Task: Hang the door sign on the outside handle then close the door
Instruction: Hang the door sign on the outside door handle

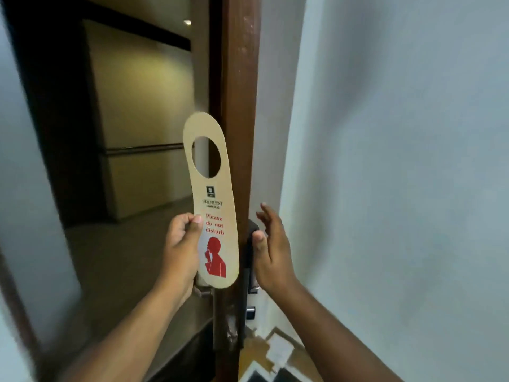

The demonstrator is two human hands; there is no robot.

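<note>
A beige door sign with a round hole near its top and red "Please do not disturb" lettering stands upright in front of the door's edge. My left hand pinches its lower left side. The brown wooden door is open and seen edge-on. My right hand is spread open beside the dark lock plate on the door's inner side, thumb touching it. A metal handle part shows just below the sign on the outer side, mostly hidden.
Beyond the opening lies a dim corridor with a beige wall panel and a brown floor. A pale wall fills the right side. The left door frame runs along the left edge. Patterned floor tiles show at the bottom.
</note>
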